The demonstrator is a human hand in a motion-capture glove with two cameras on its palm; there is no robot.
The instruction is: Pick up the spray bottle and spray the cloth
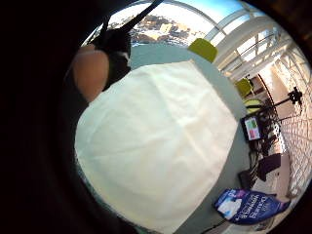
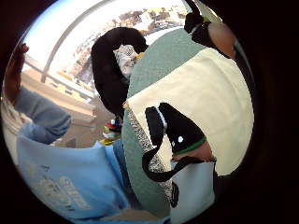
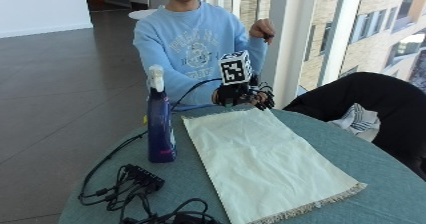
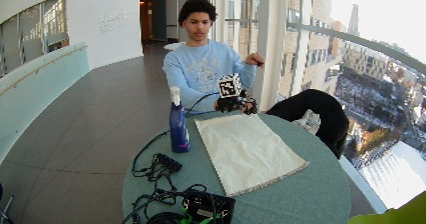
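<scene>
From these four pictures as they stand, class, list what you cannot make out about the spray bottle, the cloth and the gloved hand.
- Spray bottle: its label is too small to read in the outside views, and both palm views miss the bottle.
- Right hand: the marker cube covers its fingers in both outside views, so their pose is unclear.
- Cloth: whether it is wet or dry cannot be told.
- Blue packet: its print is blurred in the little finger side view.

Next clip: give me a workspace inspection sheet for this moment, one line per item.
Surface: round table with a teal cover.
Job's things: spray bottle upright, untouched, beside the cloth, which lies spread flat.
Clutter: black power strip near the bottle; black jacket on a chair.
Grippers: gloved right hand at the cloth's far edge, holding nothing; finger state unclear.
Cables: black cables loop across the table's near side.
Surroundings: tall windows, grey floor.
</scene>
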